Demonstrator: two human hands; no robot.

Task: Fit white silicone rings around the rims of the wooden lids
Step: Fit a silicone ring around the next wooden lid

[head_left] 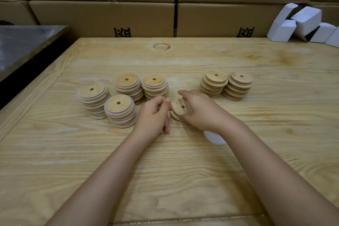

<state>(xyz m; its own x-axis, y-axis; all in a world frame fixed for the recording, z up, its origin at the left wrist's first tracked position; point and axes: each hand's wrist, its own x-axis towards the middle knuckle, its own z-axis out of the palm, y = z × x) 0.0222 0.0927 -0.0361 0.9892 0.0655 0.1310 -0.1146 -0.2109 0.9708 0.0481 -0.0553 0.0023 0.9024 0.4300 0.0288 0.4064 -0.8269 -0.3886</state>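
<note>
A round wooden lid (180, 109) with a centre hole is tilted just above the table between my hands. My right hand (199, 111) grips it from the right, fingers curled over its edge. My left hand (156, 113) has its fingers curled beside the lid's left rim; whether it pinches a ring there I cannot tell. Several stacks of lids with white rings (121, 111) stand at the left. Two stacks of bare wooden lids (213, 83) stand at the right. A pile of white silicone rings (215, 138) lies partly hidden under my right wrist.
The work goes on over a pale wooden table (183, 170). Large cardboard boxes (102, 16) form a wall behind it. Small white cartons (300, 24) are heaped at the back right. A dark metal surface (23, 46) adjoins the table's left edge.
</note>
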